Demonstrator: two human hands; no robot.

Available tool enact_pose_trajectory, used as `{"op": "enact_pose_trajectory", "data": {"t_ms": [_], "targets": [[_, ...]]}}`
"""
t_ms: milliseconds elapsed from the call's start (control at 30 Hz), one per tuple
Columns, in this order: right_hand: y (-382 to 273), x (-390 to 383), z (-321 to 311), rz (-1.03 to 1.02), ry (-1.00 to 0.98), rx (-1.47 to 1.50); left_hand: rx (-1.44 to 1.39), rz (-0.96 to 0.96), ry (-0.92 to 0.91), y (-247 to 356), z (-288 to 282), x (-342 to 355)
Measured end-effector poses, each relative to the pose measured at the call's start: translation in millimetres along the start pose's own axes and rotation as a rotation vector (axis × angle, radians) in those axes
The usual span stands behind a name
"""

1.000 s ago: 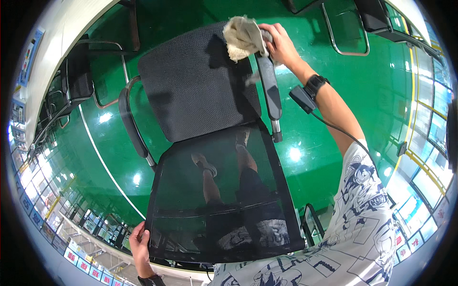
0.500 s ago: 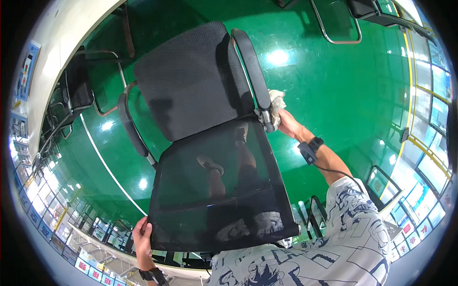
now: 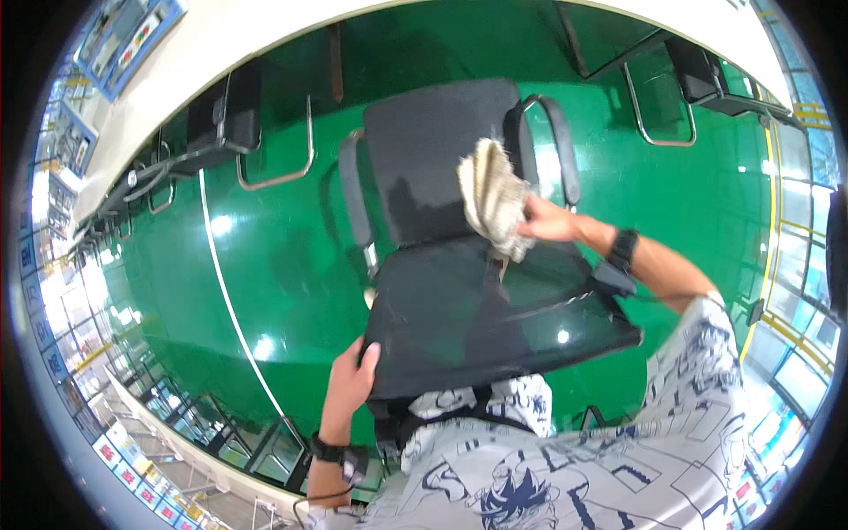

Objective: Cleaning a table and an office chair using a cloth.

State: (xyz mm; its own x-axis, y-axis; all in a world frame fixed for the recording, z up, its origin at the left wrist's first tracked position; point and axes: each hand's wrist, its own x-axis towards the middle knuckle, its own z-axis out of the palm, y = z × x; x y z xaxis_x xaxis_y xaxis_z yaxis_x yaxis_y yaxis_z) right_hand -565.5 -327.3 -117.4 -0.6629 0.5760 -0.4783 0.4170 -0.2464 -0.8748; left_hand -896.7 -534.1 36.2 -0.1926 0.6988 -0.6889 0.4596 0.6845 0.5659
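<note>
In front of me stands a black office chair (image 3: 442, 168) with a padded seat, a mesh backrest (image 3: 468, 300) on my side and two armrests. My left hand (image 3: 351, 375) grips the left edge of the backrest, thumb on the mesh and fingers behind it. A crumpled beige cloth (image 3: 495, 199) is bunched in my right hand (image 3: 552, 221). It hangs over the seat near the right armrest (image 3: 558, 146); whether it touches the chair I cannot tell. Dark bands with small devices sit on both wrists.
A long pale table (image 3: 265, 35) curves along the far side. Black chairs with metal tube legs (image 3: 309, 150) stand at its left, and another chair (image 3: 698, 75) at the far right. A white line (image 3: 221, 274) crosses the green floor (image 3: 291, 230). Windows line the right.
The cloth has come off the right armrest's outer side and up over the seat with my right hand. The backrest has tilted, and my left hand has stayed on its edge.
</note>
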Motion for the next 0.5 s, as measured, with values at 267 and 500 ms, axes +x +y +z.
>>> {"op": "enact_pose_trajectory", "data": {"t_ms": [267,500], "targets": [[-43.0,168.5,198.0,0.553,0.02,-0.052,-0.459,0.013,-0.518,-107.8,-87.1,31.1],[35.9,190.9,284.3,0.779,0.472,-0.236,-0.76,-0.159,-0.4,-207.9,-160.0,57.5]]}}
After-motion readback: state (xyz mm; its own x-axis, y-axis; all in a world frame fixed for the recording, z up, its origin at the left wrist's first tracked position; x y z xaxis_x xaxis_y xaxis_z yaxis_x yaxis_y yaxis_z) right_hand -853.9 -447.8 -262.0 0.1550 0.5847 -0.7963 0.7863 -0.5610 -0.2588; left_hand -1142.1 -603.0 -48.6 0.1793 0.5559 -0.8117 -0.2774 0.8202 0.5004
